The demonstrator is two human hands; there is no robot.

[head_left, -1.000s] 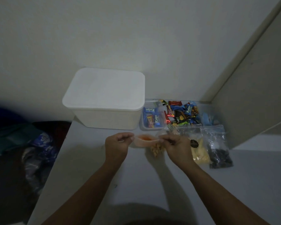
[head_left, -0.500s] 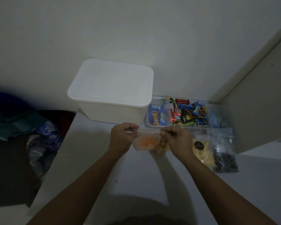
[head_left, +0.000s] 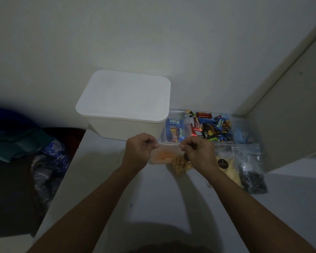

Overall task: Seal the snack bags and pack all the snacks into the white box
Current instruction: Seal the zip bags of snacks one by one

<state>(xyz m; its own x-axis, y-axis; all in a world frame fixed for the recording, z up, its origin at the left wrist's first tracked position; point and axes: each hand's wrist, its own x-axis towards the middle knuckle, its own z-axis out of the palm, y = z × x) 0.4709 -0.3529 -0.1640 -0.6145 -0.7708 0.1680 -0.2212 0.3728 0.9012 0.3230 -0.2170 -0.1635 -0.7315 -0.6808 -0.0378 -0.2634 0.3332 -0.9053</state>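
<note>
Snack bags sit along the white table (head_left: 102,189); going left to right, crumpled dark and blue cloth (head_left: 49,157) lies off the table's left edge, then the white box (head_left: 124,106) stands lidded against the wall. Just in front of it the left hand (head_left: 139,152) pinches one top corner of a clear bag of orange snacks (head_left: 162,155), and the right hand (head_left: 199,152) pinches the other. Behind, a clear tray (head_left: 167,132) holds wrapped candies (head_left: 208,127). Further right lie a yellow snack bag (head_left: 228,167) and a dark snack bag (head_left: 252,172), touching
</note>
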